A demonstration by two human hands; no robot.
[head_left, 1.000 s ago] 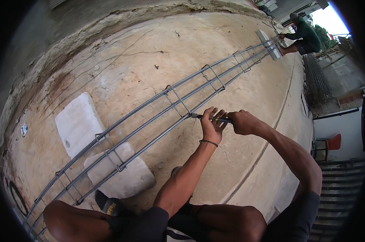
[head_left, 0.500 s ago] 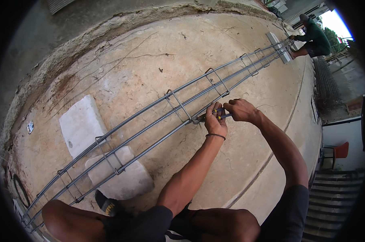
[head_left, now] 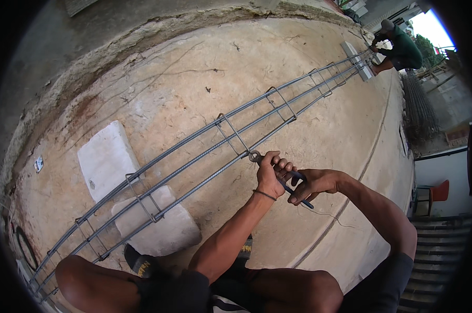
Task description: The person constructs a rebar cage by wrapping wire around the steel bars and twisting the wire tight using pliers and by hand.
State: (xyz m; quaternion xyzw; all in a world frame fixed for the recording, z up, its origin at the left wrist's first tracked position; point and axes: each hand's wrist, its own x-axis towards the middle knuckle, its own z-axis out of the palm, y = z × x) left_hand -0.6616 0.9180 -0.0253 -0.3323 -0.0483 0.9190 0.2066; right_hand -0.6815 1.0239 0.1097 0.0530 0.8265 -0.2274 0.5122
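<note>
Pincers (head_left: 255,156) with dark blue handles have their round jaws at the near bar of a long rebar cage (head_left: 210,136), by the corner of a square stirrup (head_left: 233,133). My left hand (head_left: 272,175) is closed around the pincers just behind the jaws. At the handle ends, my right hand (head_left: 319,185) curls its thumb and fingers loosely about the grips. A thin wire (head_left: 332,215) trails from beside the right fingers over the floor. The palm side of my right hand is partly hidden.
Pale blocks (head_left: 108,159) lie under the cage on the left. At the far right end another person (head_left: 400,47) crouches over the bars beside a light block (head_left: 355,60). A bundle of rods (head_left: 419,104) and a red chair (head_left: 439,191) stand on the right.
My right hand has moved down and nearer to me. The pincers' handles have swung from pointing right to pointing down-right, and my left hand has turned with them. The far person has shifted slightly.
</note>
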